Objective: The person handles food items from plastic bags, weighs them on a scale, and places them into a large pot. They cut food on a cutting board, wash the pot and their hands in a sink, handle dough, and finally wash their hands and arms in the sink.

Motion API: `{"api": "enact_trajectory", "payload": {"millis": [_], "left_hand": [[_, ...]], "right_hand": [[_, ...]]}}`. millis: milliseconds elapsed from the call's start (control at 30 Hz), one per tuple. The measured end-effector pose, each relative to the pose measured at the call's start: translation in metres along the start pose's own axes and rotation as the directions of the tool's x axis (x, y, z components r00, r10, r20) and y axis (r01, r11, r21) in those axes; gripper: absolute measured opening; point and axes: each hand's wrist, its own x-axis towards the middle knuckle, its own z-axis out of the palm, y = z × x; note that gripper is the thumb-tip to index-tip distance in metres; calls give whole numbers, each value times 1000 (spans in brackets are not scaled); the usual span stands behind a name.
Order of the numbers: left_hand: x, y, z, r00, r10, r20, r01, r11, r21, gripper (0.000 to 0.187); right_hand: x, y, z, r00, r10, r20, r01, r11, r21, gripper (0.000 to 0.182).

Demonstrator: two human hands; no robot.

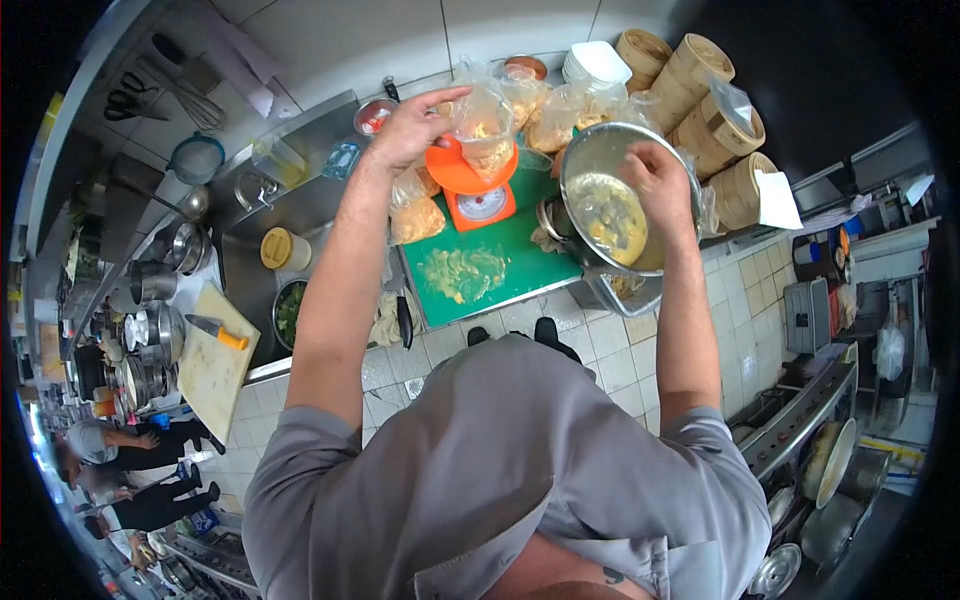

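My left hand (412,132) is at the rim of a clear plastic bag (485,125), with the index finger stretched along its mouth and the other fingers bent against it. Yellowish shredded food lies in the bag, which rests on the orange pan (455,172) of a dial kitchen scale (480,206). My right hand (657,182) is over a large metal pot (582,160), its fingers curled together; what they hold, if anything, is hidden. Inside the tilted pot is a wet yellowish mixture (612,220). The scale stands on a green cutting board (540,262) with food scraps smeared on it.
Filled plastic bags (417,218) stand around the scale. Bamboo steamers (712,135) and white containers (597,65) are at the back. To the left are a sink (245,225), a lidded tub (285,249) and a knife (217,331) on a white board (215,375). Other people (140,445) stand far left.
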Motion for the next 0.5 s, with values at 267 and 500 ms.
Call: {"api": "enact_trajectory", "payload": {"millis": [267,500], "left_hand": [[-24,-87,25,912,107,-396,-77,993,91,70],[80,-65,34,896,100,-433,10,970,244,47]], "right_hand": [[-54,74,-49,993,51,103,-32,983,-181,24],[-70,75,-53,997,-67,37,70,994,-78,21]]}}
